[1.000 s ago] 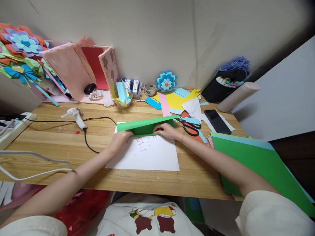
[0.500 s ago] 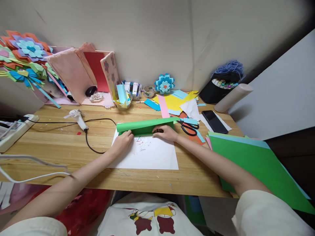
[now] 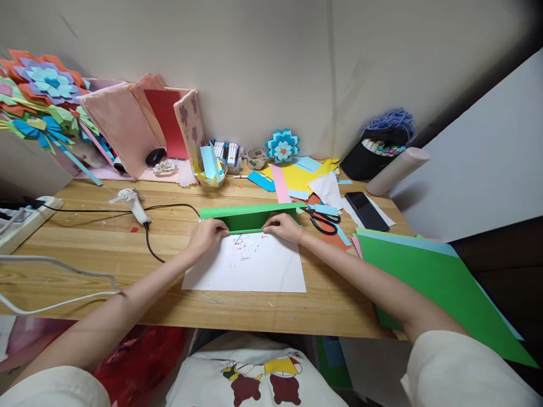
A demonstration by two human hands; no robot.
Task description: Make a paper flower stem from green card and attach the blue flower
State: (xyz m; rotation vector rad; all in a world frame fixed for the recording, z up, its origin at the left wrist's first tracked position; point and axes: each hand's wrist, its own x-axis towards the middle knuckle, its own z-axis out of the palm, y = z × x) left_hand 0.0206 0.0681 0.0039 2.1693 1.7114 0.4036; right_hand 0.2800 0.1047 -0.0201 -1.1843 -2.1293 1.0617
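A curled sheet of green paper (image 3: 246,220) lies across the far part of a white sheet (image 3: 250,271) that carries small coloured marks. Its near edge is turned up in a narrow strip. My left hand (image 3: 208,234) is closed on that edge at the left, thumb and fingertips pinched. At the right end of the same edge, my right hand (image 3: 285,227) pinches it too. The far side of the paper arches over behind both hands. Black-handled scissors (image 3: 323,219) lie just right of my right hand.
A white glue gun (image 3: 134,206) with a black cord is on the left. Paper scraps (image 3: 297,176), a phone (image 3: 366,211) and stacked green sheets (image 3: 428,288) lie to the right. Along the wall stand a blue paper flower (image 3: 283,146), markers (image 3: 227,152) and a pink organiser (image 3: 114,124).
My left hand has shifted slightly left and opened up its position along the edge, now pinching it. The green paper's near edge shows as a narrow folded strip between both hands.
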